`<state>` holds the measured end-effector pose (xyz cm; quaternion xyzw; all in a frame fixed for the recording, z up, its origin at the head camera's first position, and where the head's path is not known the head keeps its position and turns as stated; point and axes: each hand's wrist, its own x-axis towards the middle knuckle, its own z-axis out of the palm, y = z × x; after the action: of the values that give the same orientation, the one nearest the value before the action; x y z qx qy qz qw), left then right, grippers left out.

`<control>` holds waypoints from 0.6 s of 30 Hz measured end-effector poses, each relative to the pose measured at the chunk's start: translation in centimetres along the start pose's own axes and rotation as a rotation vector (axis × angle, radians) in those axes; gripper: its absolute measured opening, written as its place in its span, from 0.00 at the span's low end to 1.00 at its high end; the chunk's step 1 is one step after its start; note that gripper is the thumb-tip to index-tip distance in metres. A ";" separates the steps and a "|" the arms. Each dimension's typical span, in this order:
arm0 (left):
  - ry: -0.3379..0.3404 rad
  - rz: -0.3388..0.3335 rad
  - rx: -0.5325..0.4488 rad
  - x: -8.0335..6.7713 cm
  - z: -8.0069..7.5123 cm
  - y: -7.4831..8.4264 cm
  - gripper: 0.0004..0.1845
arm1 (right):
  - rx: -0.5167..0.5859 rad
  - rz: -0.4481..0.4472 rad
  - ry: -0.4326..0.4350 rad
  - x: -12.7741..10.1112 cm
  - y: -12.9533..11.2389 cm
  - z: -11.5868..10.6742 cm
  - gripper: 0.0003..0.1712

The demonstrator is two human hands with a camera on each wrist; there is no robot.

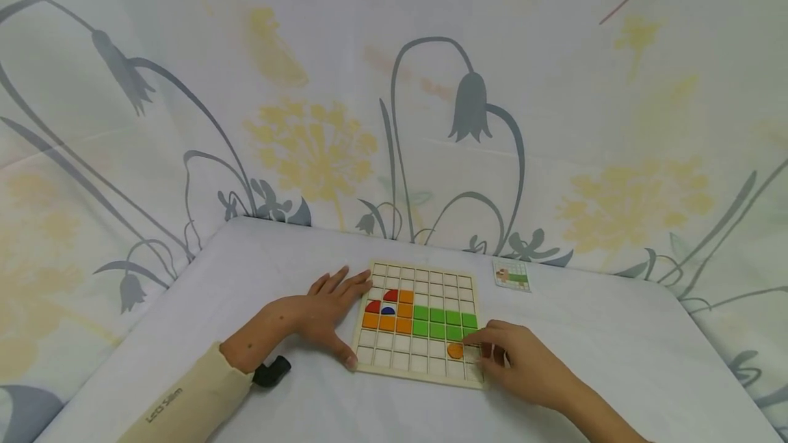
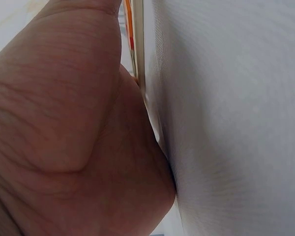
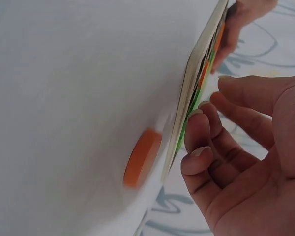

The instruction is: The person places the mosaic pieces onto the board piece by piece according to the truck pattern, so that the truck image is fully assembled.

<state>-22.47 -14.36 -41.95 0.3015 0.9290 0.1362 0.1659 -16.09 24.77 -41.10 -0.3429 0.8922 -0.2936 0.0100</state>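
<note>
right hand (image 3: 246,147) loose-fingered by orange piece (image 3: 142,157) — head view alone shows left hand (image 1: 326,306) flat, steadying board (image 1: 418,323).

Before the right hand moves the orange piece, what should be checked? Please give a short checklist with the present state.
1. Left hand holds the board steady: ok, it rests flat against the left edge.
2. Orange piece within reach of the right hand: ok, its fingertips are at the piece.
3. Piece seated flat in a square: cannot tell.
4. Free squares beside the piece: ok, that row is otherwise white.
5. Pattern card visible: ok, behind the board, details too small.
</note>
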 end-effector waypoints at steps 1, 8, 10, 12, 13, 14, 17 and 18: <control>-0.001 -0.002 0.000 0.0 0.0 0.0 0.73 | 0.000 0.017 -0.002 -0.4 0.2 -0.2 0.14; -0.004 0.003 0.005 -0.1 0.0 0.0 0.73 | 0.025 0.111 -0.036 -3.3 1.9 -1.6 0.11; -0.002 0.007 0.004 -0.2 0.0 0.0 0.73 | 0.052 0.111 -0.053 -4.0 2.1 -1.9 0.12; 0.000 0.009 0.006 -0.2 -0.1 0.1 0.73 | 0.074 0.109 -0.075 -4.3 2.3 -2.1 0.14; 0.001 0.011 0.006 -0.2 -0.1 0.0 0.73 | 0.079 0.113 -0.088 -4.4 2.3 -2.2 0.14; 0.001 0.012 0.005 -0.2 -0.1 0.0 0.73 | 0.078 0.125 -0.102 -4.5 2.2 -2.3 0.15; 0.000 0.013 0.012 -0.1 0.0 0.0 0.73 | 0.057 0.137 -0.131 -4.7 2.0 -2.5 0.16; 0.000 0.014 0.014 0.0 0.1 -0.1 0.73 | 0.051 0.135 -0.137 -4.8 1.9 -2.5 0.17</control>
<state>-22.48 -14.43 -42.03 0.3093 0.9278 0.1309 0.1627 -14.15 30.20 -40.93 -0.3008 0.9029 -0.2905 0.0997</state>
